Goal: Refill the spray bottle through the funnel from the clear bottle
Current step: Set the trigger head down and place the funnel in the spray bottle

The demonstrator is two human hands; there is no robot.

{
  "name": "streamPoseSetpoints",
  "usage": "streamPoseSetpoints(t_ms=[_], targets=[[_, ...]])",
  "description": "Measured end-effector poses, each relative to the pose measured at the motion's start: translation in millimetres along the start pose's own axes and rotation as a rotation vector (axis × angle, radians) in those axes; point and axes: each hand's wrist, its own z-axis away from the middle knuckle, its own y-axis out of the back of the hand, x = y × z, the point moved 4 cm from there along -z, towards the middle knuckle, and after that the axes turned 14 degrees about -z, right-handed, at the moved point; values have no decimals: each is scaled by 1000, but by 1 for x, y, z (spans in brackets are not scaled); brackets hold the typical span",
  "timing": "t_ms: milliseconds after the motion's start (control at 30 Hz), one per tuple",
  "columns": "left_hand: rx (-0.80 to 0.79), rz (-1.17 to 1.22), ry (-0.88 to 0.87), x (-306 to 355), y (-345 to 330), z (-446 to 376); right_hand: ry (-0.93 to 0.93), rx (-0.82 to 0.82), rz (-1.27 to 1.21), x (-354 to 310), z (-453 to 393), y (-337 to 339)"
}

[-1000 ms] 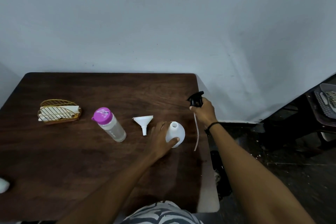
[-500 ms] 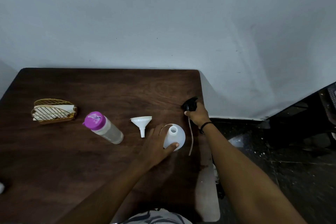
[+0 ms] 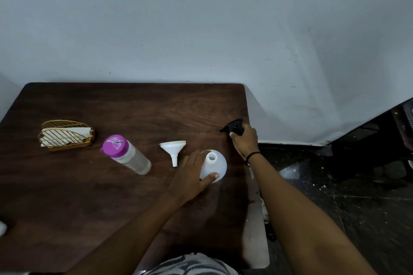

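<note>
The white spray bottle [image 3: 214,164] stands on the dark wooden table [image 3: 89,196] with its neck open and the top off. My left hand [image 3: 190,176] wraps around its left side and front. My right hand [image 3: 244,138] grips the black spray head [image 3: 232,127] down at the table's right edge; its dip tube is mostly hidden behind my wrist. A white funnel [image 3: 173,148] rests on the table just left of the spray bottle. Farther left lies the clear bottle [image 3: 127,154] with a pink cap, tilted toward me.
A gold wire holder [image 3: 67,136] with white napkins sits at the table's left. A white object [image 3: 2,227] peeks in at the left edge. The grey wall runs behind the table. Dark floor and dark furniture [image 3: 380,140] lie to the right.
My right hand has lowered the black spray head from above the table to the right edge. My left hand stays on the spray bottle. The view has shifted slightly.
</note>
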Motion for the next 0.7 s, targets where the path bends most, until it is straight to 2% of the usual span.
streamPoseSetpoints(t_ms=[100,367,700], targets=[[-6,-2,-2,0,1,-1,-27,4,96,1,-1,0],[-40,-15,-11,2,2,0,40,24,221,3,17,6],[-74,18,9,-1,4,2,307,91,101,-10,65,10]])
